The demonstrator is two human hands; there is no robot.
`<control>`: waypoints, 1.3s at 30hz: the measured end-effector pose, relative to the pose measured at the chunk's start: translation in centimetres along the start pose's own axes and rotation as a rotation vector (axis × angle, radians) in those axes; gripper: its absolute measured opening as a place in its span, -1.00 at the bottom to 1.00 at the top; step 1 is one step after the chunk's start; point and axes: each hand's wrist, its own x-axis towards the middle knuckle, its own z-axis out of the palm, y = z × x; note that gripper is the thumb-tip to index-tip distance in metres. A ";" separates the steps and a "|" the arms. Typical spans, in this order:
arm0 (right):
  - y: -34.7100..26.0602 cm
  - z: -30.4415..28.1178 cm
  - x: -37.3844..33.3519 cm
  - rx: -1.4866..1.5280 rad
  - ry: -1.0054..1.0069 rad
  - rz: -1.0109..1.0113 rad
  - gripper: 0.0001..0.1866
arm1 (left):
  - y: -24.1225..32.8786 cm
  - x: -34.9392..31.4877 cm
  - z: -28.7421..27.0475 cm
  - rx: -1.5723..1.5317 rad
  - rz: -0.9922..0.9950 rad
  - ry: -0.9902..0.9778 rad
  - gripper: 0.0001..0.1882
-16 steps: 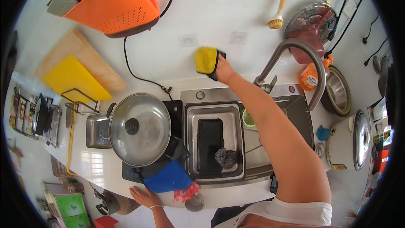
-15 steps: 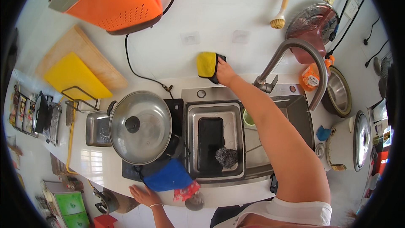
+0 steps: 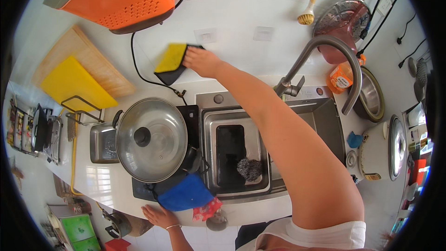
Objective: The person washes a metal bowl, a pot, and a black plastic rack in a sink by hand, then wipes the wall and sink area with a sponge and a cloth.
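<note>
My right hand (image 3: 200, 62) presses a yellow and dark grey cleaning cloth (image 3: 172, 60) against the white tiled wall, with my arm stretched across the sink (image 3: 304, 116). Part of the cloth is folded over, and its outline is a little blurred. Down at the counter's front edge my left hand (image 3: 159, 216) lies flat with fingers apart, holding nothing. Beside it is a blue cloth (image 3: 186, 192), in front of a large pan with a glass lid (image 3: 153, 144). A metal basin (image 3: 266, 151) in the sink holds a dark rectangular tray (image 3: 227, 146) and a steel wool scrubber (image 3: 249, 169).
An orange perforated holder (image 3: 134, 4) hangs on the wall at upper left, with a black cord (image 3: 147, 79) below it. Cutting boards (image 3: 76, 83) lean at left. The curved faucet (image 3: 320, 42) rises behind the sink. An orange bottle (image 3: 339, 80) and a white pot (image 3: 378, 151) stand right.
My right hand has moved the cloth leftward along the wall, toward the black cord. The view has shifted slightly. My left hand stays on the counter edge.
</note>
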 end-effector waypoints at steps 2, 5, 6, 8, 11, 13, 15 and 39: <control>-2.7 1.5 -3.9 0.105 -0.063 -0.068 -0.70 | -1.3 -0.6 -1.1 0.067 -0.034 0.007 -0.37; -2.1 0.9 -12.3 0.214 -0.300 0.056 -0.74 | -2.8 -0.7 0.0 0.048 0.018 0.047 -0.35; -1.6 -0.7 -14.7 0.248 -0.405 0.151 -0.76 | -2.6 -0.7 0.6 0.035 0.041 0.053 -0.33; -2.5 -2.5 -17.0 0.259 -0.271 0.470 -0.75 | -2.2 -0.4 0.8 0.056 0.036 0.035 -0.34; -2.1 -4.0 -16.5 0.323 0.088 1.032 -0.67 | -1.7 -0.4 0.6 0.064 0.022 0.022 -0.33; -1.0 -5.3 -14.0 0.380 0.311 1.311 -0.57 | -2.3 -0.5 0.8 0.071 0.008 0.042 -0.31; 1.7 -7.7 -11.9 0.440 0.422 1.454 -0.61 | -2.9 -0.5 0.8 0.092 0.003 0.040 -0.30; 8.9 -11.2 -5.7 0.085 0.671 1.300 -0.78 | -2.7 -0.8 0.6 0.059 -0.012 0.047 -0.25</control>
